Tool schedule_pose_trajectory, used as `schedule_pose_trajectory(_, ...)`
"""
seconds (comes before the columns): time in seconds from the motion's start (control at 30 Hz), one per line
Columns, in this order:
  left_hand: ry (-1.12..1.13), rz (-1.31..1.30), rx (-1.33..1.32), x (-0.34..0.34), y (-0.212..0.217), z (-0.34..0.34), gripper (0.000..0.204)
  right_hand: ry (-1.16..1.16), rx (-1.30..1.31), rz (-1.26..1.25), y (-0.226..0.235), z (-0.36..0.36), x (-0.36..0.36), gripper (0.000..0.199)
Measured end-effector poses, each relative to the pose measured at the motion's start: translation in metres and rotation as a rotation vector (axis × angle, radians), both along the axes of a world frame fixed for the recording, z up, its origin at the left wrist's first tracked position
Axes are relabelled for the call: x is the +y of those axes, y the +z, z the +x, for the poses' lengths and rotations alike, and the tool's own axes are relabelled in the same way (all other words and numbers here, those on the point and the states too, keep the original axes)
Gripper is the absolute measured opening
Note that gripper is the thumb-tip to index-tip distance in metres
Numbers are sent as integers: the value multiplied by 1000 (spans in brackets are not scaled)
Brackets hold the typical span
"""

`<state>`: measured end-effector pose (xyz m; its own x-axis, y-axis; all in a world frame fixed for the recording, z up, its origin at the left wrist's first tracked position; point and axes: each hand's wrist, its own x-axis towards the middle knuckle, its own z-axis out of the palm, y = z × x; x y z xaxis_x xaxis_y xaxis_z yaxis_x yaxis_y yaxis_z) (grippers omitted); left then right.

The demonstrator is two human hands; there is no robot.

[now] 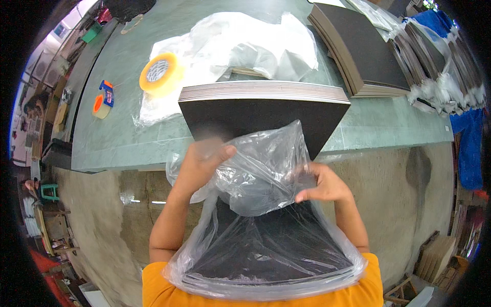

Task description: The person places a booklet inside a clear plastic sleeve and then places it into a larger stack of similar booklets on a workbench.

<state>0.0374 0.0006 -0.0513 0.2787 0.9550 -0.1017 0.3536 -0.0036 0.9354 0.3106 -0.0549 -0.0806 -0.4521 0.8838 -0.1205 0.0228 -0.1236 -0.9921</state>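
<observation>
A clear plastic bag (261, 176) is wrapped around a dark flat stack (271, 245) leaning against my front. My left hand (202, 161), a little blurred at the fingers, grips the bag's loose gathered end. On the other side my right hand (327, 185) has thumb and fingers closed on the same plastic. Just beyond the bag, a thick stack of black boards (255, 107) with pale layered edges rests at the table's near edge. The raised plastic hides part of its front face.
White plastic sheeting (230, 43) lies on the green table (120, 138), with a big yellow tape roll (158, 74) on it. Left of that is a tape dispenser (104, 100). More dark boards (358, 48) and plastic-wrapped bundles (434, 61) sit at right. A green stool (49, 192) stands far left.
</observation>
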Motion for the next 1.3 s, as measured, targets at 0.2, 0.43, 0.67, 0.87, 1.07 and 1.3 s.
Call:
schedule_pose_trajectory(0.2,-211,63,113,-2,-8,-3,34,-318,189,-64,4,-4,18,15)
schedule_pose_trajectory(0.43,-125,153,110,-3,-4,-4,23,-246,-18,-40,10,-11,11,17)
schedule_pose_trajectory(0.67,-122,522,217,-12,35,23,17,-234,337,-239,14,-19,11,17)
schedule_pose_trajectory(0.87,-260,180,-89,-17,18,36,10,-160,842,-305,7,-37,14,20)
schedule_pose_trajectory(1.07,602,627,209,14,45,-51,8,-144,472,-224,19,-1,3,14)
schedule_pose_trajectory(1.3,-755,216,236,-53,22,52,27,-252,387,604,77,-36,13,28)
